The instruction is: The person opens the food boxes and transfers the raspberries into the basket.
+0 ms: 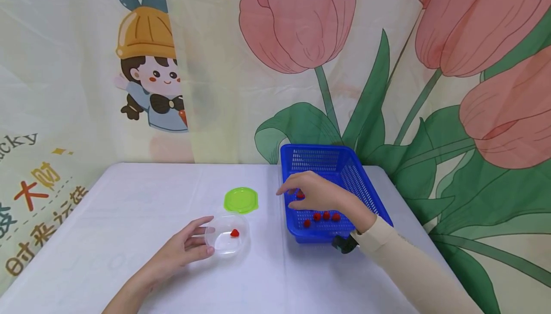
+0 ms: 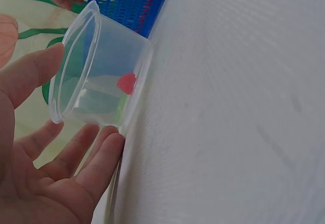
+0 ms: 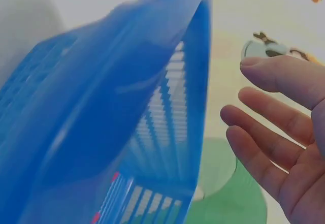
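Note:
A clear plastic cup (image 1: 222, 246) stands on the table with one small red raspberry-like piece (image 2: 127, 83) at its bottom. My left hand (image 1: 185, 244) holds the cup from its left side, thumb on one side and fingers round the other. Over the left part of a blue plastic basket (image 1: 316, 239) hovers my right hand (image 1: 316, 192), its thumb and fingers spread apart with nothing between them. Several red raspberry-like pieces (image 1: 326, 215) lie on the basket floor, one of them partly hidden by the right hand. In the right wrist view the fingers (image 3: 259, 132) are beside the basket wall.
A bright green lid (image 1: 241, 200) lies flat on the white-covered table (image 1: 163, 189), behind the cup and left of the basket. Behind the table hangs a cloth (image 1: 215, 89) printed with tulips and a cartoon figure. A dark strap device (image 1: 344, 244) sits at the right wrist.

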`<state>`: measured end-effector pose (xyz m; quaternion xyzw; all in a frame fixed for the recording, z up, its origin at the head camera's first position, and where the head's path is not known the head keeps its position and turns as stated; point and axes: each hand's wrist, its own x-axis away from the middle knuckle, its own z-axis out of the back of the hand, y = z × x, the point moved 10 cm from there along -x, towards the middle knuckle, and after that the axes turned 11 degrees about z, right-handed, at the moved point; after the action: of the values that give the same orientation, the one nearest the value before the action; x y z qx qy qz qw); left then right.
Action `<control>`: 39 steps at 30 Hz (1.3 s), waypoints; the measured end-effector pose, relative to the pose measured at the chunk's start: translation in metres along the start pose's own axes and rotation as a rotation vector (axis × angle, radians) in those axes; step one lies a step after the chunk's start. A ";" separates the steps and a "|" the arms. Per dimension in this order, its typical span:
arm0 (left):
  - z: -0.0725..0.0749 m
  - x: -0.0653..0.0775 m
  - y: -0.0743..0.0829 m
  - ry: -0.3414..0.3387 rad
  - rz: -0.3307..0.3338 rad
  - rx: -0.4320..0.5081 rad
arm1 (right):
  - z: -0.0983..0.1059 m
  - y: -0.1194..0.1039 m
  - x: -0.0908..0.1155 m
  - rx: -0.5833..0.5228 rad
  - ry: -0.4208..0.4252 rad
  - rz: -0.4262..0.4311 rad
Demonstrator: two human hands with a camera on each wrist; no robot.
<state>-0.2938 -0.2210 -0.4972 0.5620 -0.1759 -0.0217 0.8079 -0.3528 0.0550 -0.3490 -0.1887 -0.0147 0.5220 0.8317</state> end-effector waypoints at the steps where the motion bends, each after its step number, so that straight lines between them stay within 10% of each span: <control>1: 0.000 0.000 -0.001 0.000 0.001 -0.002 | -0.002 -0.005 -0.006 -0.011 -0.009 0.005; 20: -0.001 0.003 -0.001 -0.005 0.016 0.014 | -0.064 -0.052 -0.082 -0.074 -0.182 0.087; 39: 0.001 0.002 -0.004 -0.003 0.004 0.015 | -0.105 -0.061 -0.112 -0.049 -0.283 0.132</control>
<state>-0.2918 -0.2237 -0.4998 0.5678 -0.1787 -0.0195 0.8033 -0.3279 -0.0977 -0.4069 -0.1341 -0.1320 0.5965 0.7803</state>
